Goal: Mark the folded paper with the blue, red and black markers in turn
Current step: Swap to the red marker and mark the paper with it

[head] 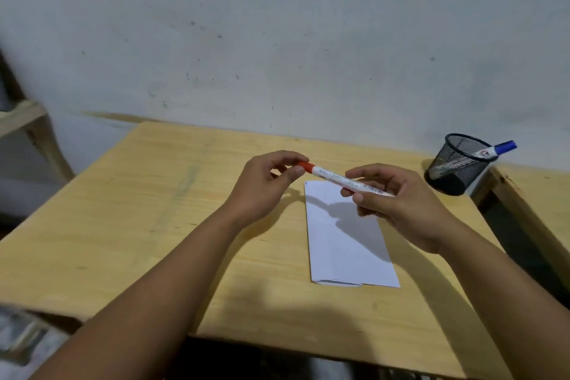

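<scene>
Above the folded paper [345, 234], the right hand [398, 203] grips the red marker [348, 180] barrel; the left hand [265, 185], pinching its cap, should pull straight off.

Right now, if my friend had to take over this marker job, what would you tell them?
Left hand: fingertips pinched on the red cap of the red marker.
Right hand: grips the marker's white barrel, held above the folded paper. The cap looks on.
The paper lies flat on the wooden table, with a tiny blue mark at its far left corner.
The blue marker stands in the mesh pen cup, so blue seems done.
Left: uncap red, mark, then do black. No black marker is visible; it may be inside the cup.
</scene>
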